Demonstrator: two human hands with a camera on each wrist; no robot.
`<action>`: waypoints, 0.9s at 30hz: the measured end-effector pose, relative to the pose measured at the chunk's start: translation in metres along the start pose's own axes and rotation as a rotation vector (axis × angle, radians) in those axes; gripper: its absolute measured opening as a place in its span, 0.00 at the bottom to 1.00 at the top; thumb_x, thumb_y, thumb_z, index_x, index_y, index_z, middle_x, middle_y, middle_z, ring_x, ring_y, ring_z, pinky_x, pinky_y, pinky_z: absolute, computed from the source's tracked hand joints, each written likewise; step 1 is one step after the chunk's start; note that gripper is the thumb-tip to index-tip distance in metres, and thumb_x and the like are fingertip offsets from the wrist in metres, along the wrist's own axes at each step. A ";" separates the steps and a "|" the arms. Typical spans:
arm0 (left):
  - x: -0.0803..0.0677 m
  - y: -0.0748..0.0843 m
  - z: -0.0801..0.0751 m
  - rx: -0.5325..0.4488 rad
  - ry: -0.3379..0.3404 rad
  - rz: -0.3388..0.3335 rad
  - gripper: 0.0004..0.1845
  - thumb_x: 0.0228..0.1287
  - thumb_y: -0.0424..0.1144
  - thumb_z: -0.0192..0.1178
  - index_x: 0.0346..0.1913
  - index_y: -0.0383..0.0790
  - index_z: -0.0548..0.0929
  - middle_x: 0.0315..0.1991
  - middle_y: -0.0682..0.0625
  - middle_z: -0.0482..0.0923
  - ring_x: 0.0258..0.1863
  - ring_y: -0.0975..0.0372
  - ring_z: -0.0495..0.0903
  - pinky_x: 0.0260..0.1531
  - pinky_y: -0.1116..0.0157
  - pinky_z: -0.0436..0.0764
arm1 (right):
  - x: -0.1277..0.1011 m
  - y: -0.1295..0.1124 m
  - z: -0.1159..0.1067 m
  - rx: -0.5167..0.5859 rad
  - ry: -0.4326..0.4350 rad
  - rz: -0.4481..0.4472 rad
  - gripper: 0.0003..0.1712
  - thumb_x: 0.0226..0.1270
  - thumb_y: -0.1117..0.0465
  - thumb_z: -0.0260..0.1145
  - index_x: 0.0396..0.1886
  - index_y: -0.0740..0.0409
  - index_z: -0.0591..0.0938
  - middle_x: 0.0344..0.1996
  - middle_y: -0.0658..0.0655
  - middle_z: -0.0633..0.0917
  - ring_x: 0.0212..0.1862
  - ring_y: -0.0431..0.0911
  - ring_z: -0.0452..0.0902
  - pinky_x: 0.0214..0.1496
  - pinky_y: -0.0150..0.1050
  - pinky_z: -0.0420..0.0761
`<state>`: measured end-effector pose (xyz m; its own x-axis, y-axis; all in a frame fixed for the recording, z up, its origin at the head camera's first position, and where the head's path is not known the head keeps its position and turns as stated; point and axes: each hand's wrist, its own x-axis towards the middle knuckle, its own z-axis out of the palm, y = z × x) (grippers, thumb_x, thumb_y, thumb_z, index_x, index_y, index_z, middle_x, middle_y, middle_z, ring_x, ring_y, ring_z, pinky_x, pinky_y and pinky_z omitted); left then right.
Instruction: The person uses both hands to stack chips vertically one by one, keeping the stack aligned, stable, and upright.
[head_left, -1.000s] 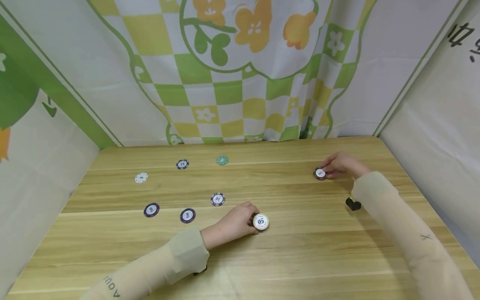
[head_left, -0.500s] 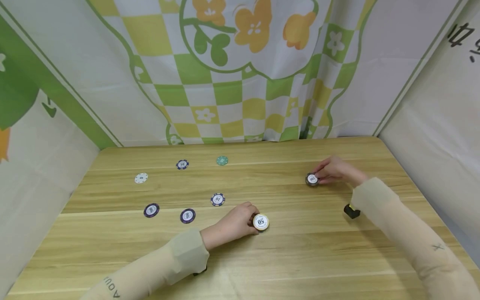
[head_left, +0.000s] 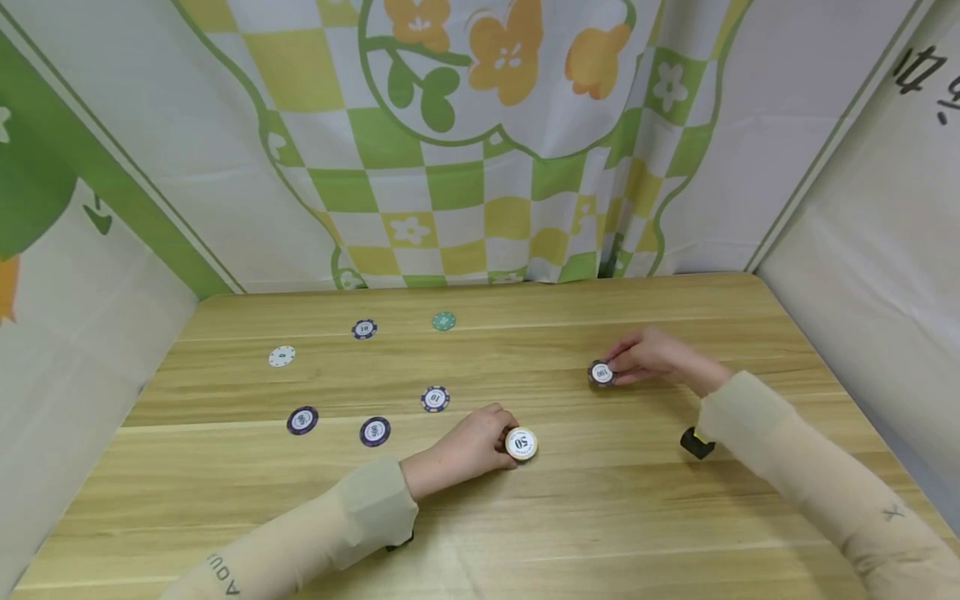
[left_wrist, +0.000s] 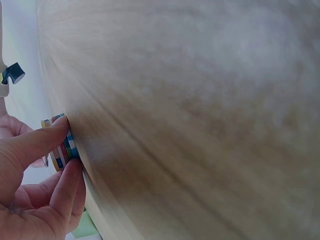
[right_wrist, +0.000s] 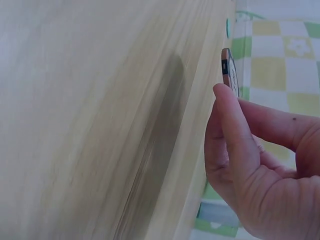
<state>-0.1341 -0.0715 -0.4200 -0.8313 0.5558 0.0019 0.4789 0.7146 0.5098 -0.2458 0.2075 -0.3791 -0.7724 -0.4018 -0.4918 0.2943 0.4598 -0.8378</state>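
My left hand [head_left: 471,446] grips a short stack of poker chips [head_left: 521,443] topped by a white "50" chip, standing on the wooden table [head_left: 600,517] near the middle. In the left wrist view the fingers [left_wrist: 37,145] curl round the stack's coloured edges [left_wrist: 62,145]. My right hand [head_left: 645,357] pinches a dark chip [head_left: 602,373] with a white centre, held just above the table to the right of the stack. The right wrist view shows the thumb [right_wrist: 232,125] beside that chip's edge [right_wrist: 227,70].
Loose chips lie to the left: a blue "10" chip [head_left: 435,398], two purple chips [head_left: 375,431] [head_left: 302,420], a white chip [head_left: 282,356], another blue chip [head_left: 364,328] and a green chip [head_left: 444,321]. Patterned cloth walls enclose the table on three sides.
My right hand has carried the dark chip from the far right of the table leftwards and nearer, toward the stack. The left hand and its stack have stayed put.
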 end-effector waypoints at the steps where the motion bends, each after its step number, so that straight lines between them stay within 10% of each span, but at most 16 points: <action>1: 0.000 0.000 0.000 -0.001 -0.001 -0.001 0.20 0.41 0.36 0.72 0.39 0.33 0.79 0.32 0.50 0.73 0.31 0.65 0.70 0.33 0.70 0.73 | -0.001 0.000 0.002 -0.003 -0.008 -0.005 0.20 0.61 0.74 0.55 0.52 0.81 0.68 0.39 0.64 0.77 0.34 0.43 0.79 0.41 0.35 0.80; 27: -0.001 0.002 -0.002 0.000 0.002 0.003 0.20 0.41 0.36 0.72 0.39 0.33 0.79 0.32 0.50 0.73 0.30 0.65 0.70 0.32 0.71 0.73 | -0.015 -0.013 0.050 0.055 -0.069 -0.053 0.18 0.60 0.73 0.57 0.49 0.79 0.71 0.38 0.64 0.79 0.34 0.44 0.80 0.40 0.35 0.80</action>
<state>-0.1334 -0.0714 -0.4177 -0.8302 0.5574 0.0051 0.4818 0.7129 0.5097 -0.2103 0.1680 -0.3723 -0.7481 -0.4787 -0.4595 0.2854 0.3931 -0.8741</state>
